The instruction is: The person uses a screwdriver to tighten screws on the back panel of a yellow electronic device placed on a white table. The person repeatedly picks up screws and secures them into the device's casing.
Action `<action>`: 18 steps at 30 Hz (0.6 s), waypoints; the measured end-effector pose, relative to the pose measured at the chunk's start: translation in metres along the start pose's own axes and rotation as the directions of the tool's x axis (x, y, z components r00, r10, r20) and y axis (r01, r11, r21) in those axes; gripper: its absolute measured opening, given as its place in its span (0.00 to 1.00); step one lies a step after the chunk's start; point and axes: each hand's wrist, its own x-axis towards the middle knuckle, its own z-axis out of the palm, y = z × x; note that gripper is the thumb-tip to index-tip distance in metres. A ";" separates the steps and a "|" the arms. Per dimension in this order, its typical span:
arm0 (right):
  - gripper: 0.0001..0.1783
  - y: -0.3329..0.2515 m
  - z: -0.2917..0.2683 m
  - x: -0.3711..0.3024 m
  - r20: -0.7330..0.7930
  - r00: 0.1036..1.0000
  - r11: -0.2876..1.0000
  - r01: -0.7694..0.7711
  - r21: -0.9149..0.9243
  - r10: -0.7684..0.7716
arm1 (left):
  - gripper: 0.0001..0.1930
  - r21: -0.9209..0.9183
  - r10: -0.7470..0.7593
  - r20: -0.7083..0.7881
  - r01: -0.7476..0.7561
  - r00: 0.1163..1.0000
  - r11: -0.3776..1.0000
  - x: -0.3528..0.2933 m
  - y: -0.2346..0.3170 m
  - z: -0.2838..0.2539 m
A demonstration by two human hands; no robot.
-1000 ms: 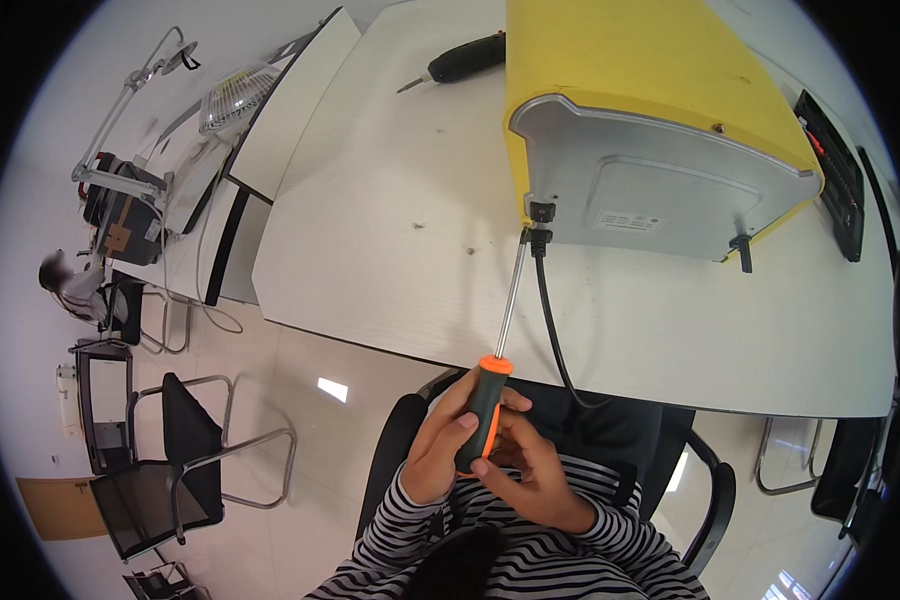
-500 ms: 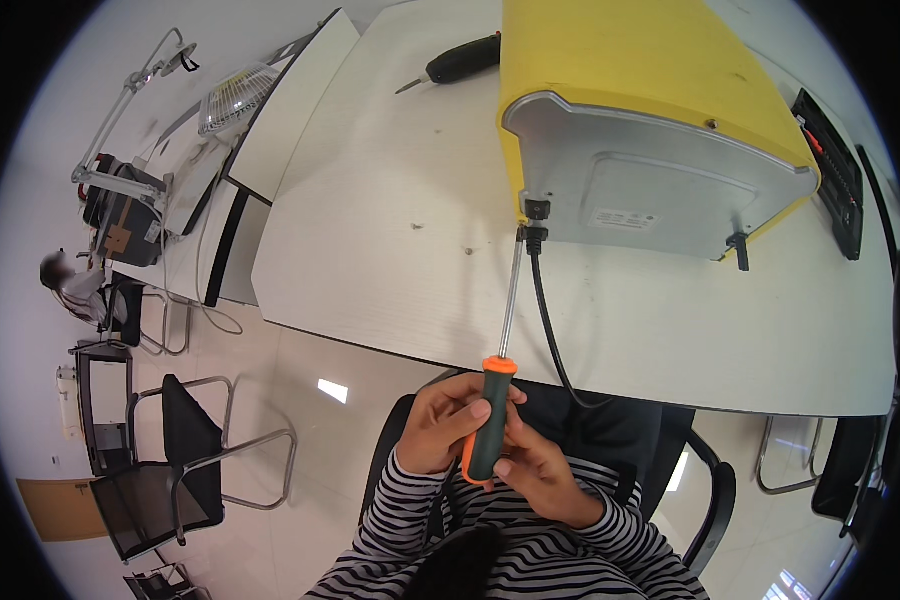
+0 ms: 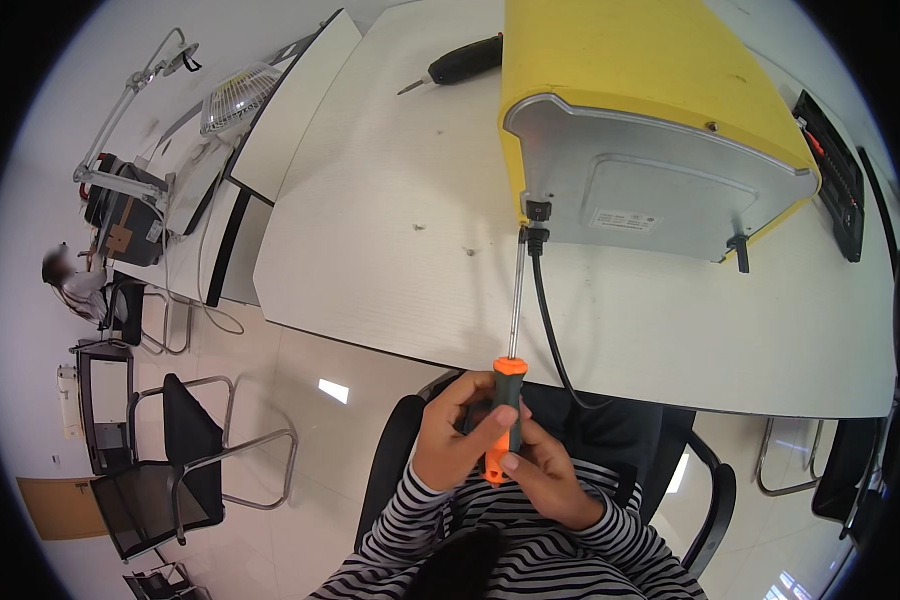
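Note:
A screwdriver with an orange and dark green handle is held in both hands, its long shaft pointing away from me. My left hand grips the handle from the left, thumb across it. My right hand closes on the lower end, thumb on the orange part. The shaft's tip reaches the lower left corner of a yellow box-shaped machine with a grey end panel, beside a plugged-in black power cord. Whether the tip sits in a screw is too small to tell.
A black power screwdriver lies left of the machine, and a black tool case right of it. Small screws lie on the white table. A chair stands at left; a person sits farther off.
The screwdriver's handle has shifted slightly right and turned, showing more orange. My left hand has moved right with it. The machine and cord have stayed put.

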 end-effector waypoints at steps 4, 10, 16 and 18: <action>0.18 -0.002 -0.001 0.003 0.152 0.988 0.962 -0.021 0.274 -0.021 | 0.17 -0.324 -0.087 0.294 0.185 0.952 0.928 0.007 -0.003 -0.010; 0.18 0.006 -0.011 0.005 0.226 0.974 0.882 -0.080 0.465 -0.031 | 0.14 -0.353 -0.070 0.254 0.160 0.965 0.922 0.009 -0.009 -0.009; 0.18 0.006 -0.013 0.001 0.080 0.996 0.945 -0.053 0.323 0.029 | 0.13 -0.200 -0.071 0.103 0.091 0.992 0.976 0.007 -0.004 -0.002; 0.19 0.011 -0.014 0.000 -0.011 0.999 0.994 0.040 0.104 -0.039 | 0.13 -0.098 -0.030 0.037 0.034 0.999 0.995 0.005 -0.004 0.000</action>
